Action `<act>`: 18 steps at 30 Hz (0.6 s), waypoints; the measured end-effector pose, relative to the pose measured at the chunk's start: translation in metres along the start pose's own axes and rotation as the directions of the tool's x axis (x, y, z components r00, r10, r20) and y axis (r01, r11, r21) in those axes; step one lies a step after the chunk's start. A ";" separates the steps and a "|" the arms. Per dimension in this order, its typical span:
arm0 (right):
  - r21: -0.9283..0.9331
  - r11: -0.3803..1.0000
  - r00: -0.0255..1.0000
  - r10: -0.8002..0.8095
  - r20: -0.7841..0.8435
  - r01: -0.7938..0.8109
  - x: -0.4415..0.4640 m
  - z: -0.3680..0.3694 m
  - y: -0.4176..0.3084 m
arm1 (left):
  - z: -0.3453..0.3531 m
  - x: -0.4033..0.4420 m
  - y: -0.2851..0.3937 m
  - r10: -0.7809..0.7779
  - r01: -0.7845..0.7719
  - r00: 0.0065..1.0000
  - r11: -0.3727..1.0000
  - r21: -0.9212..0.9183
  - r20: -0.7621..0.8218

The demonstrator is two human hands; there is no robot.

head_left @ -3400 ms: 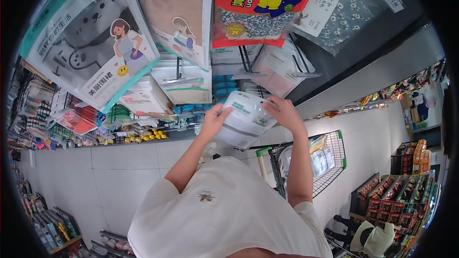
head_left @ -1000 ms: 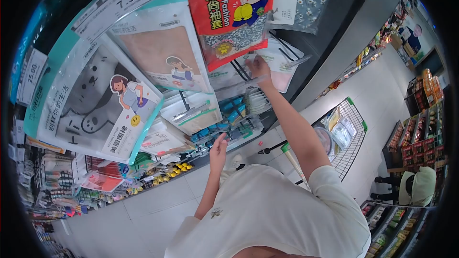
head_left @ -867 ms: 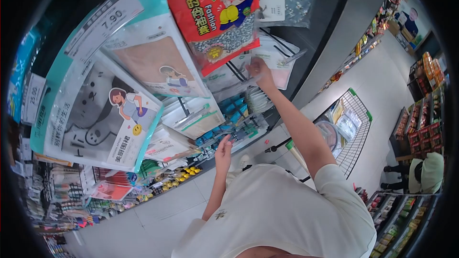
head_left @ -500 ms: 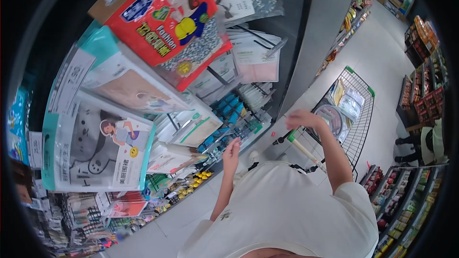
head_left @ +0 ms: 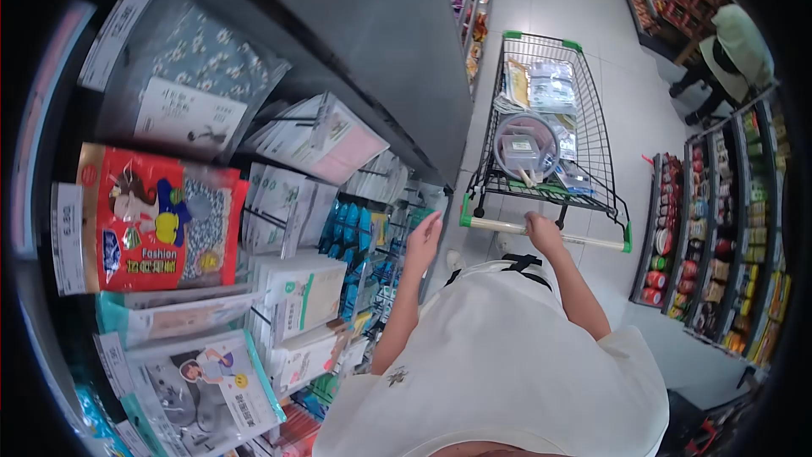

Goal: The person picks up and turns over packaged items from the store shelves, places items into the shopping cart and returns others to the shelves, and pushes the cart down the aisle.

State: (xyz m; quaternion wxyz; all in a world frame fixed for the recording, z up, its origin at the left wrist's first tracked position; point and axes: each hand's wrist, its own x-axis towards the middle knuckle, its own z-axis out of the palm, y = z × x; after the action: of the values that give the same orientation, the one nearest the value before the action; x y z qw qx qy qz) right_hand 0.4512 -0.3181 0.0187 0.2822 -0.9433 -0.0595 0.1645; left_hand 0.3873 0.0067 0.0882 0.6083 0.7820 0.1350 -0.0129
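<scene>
My right hand (head_left: 544,230) is closed around the pale handle bar of a shopping cart (head_left: 602,123) with green corner pieces. My left hand (head_left: 425,239) hangs in the air just left of the bar, apart from it, holding nothing, fingers loosely stretched out. Inside the cart lie a round clear tub (head_left: 526,145), flat plastic-wrapped packs (head_left: 552,85) and a yellowish packet (head_left: 518,82). On the rack at my left hang a red apron package (head_left: 161,224), a grey package with a bear print (head_left: 199,393) and a blue floral package (head_left: 190,59).
A dark shelf end panel (head_left: 372,42) stands along the cart's left side. Stocked shelves (head_left: 719,228) line the right. Another person (head_left: 734,55) in a light top is at the upper right. Tiled floor (head_left: 541,0) runs ahead of the cart.
My right hand, which was above the handle, has come down and taken hold of it. My view has turned, with the cart now nearer the middle. My left hand stays free beside the rack.
</scene>
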 end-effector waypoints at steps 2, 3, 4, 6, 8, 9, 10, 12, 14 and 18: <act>0.053 0.999 1.000 0.005 -0.006 -0.004 0.001 0.006 0.001 | 0.018 0.029 0.018 -0.010 0.000 0.995 0.995 0.104 0.095; 0.093 0.996 1.000 -0.012 -0.001 0.012 0.002 0.008 0.002 | 0.030 0.043 0.026 -0.031 -0.002 0.986 0.980 0.197 0.162; 0.102 0.995 1.000 0.006 -0.017 -0.005 0.002 0.008 0.004 | 0.044 0.059 0.020 -0.023 -0.015 0.982 0.979 0.204 0.185; 0.153 0.988 0.999 -0.036 0.000 0.036 0.001 0.006 0.007 | 0.073 0.085 -0.004 0.294 -0.364 0.929 0.840 0.403 0.227; 0.162 0.986 0.999 -0.031 0.021 0.027 -0.002 -0.003 0.003 | 0.098 0.096 -0.042 0.263 -0.361 0.929 0.795 0.488 0.260; 0.166 0.986 0.998 -0.040 0.053 0.031 -0.003 -0.009 0.001 | 0.104 0.097 -0.050 0.227 -0.346 0.935 0.745 0.570 0.271; 0.169 0.985 0.999 -0.034 0.042 0.026 -0.003 -0.012 0.002 | 0.103 0.090 -0.054 0.255 -0.413 0.909 0.651 0.637 0.329; 0.269 0.963 0.995 -0.050 0.085 0.025 -0.004 -0.015 0.005 | 0.103 0.091 -0.060 0.236 -0.382 0.920 0.719 0.581 0.313; 0.292 0.956 0.994 -0.053 0.098 0.022 -0.002 -0.015 0.012 | 0.103 0.092 -0.069 0.233 -0.351 0.930 0.793 0.498 0.284; 0.337 0.940 0.979 -0.116 0.170 0.053 0.000 -0.012 0.020 | 0.096 0.082 -0.056 0.193 -0.331 0.932 0.800 0.501 0.308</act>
State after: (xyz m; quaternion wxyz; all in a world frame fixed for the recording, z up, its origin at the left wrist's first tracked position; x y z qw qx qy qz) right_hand 0.4553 -0.3409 0.0174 0.4365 -0.8594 -0.0981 0.2476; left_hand 0.4673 -0.0563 -0.0047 0.3682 0.9258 -0.0597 -0.0607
